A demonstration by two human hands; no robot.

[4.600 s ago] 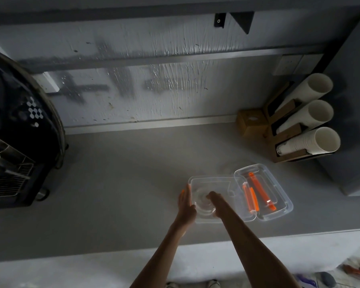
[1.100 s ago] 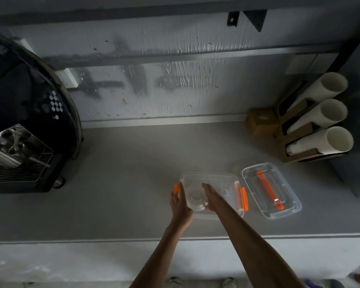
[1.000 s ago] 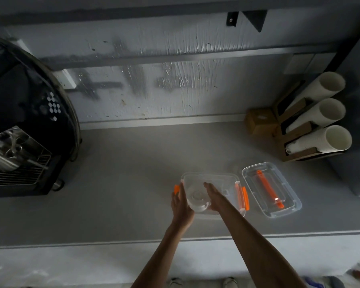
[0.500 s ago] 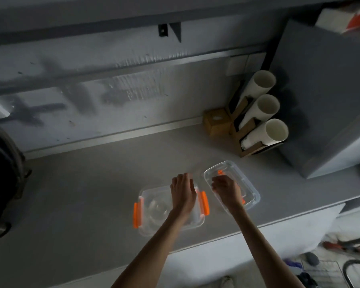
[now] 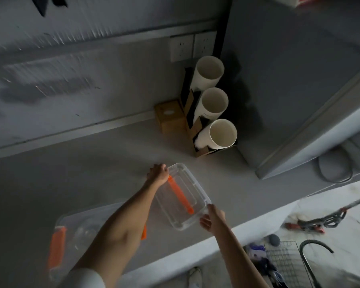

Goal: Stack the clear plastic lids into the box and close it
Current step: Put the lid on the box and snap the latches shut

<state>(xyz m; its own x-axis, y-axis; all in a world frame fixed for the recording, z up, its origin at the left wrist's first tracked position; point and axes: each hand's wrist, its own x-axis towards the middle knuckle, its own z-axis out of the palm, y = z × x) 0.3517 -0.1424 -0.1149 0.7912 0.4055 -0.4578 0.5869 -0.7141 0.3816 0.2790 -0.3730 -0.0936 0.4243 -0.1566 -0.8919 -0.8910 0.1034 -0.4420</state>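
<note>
The box lid [image 5: 183,196] spans between both hands: the left hand [image 5: 158,174] has its fingers curled over the far corner, and the right hand [image 5: 212,219] pinches the near corner. One box [image 5: 81,229] sits left of the fingers, under the left forearm. Three cup stacks [image 5: 216,134] lie beyond.
</note>
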